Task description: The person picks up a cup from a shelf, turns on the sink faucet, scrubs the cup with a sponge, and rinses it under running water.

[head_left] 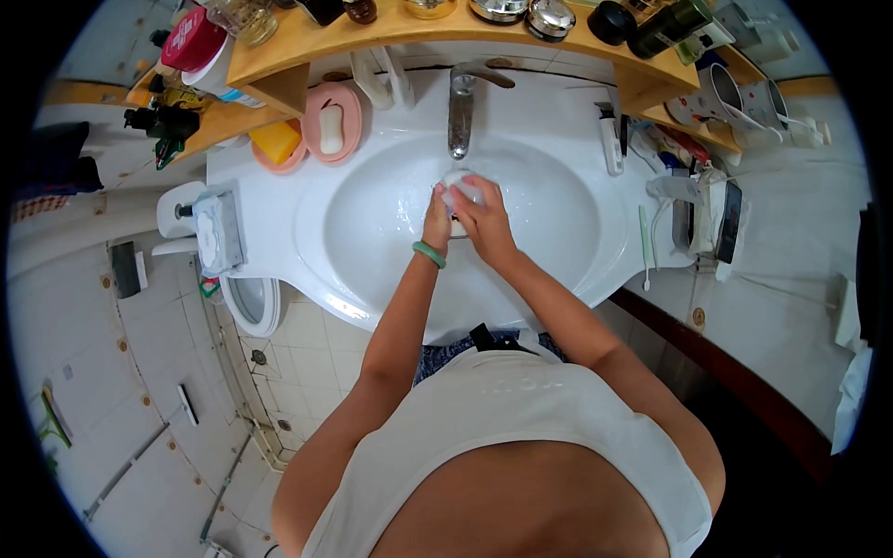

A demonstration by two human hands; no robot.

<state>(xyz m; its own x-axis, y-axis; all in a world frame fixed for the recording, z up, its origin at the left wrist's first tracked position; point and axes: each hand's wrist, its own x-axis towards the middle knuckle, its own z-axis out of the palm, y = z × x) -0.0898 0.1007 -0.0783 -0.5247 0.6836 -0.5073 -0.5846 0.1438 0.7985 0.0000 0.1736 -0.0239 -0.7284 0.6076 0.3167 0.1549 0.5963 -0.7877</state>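
Note:
Over the white sink basin (372, 223), just below the chrome faucet (460, 116), both hands are together around a whitish, foamy-looking object (462, 189). My left hand (437, 219) holds its left side, with a green bangle (430, 253) on that wrist. My right hand (486, 216) curls over its right side, fingers bent. What the object is cannot be made out clearly. The drain shows partly between the wrists.
A pink dish (346, 104) with a white soap bar (331, 129) and a yellow bar (275, 141) in another dish sit at the back left. A wooden shelf (372, 33) with jars arches above. At the right are a white trimmer (610, 139) and a toothbrush (645, 237).

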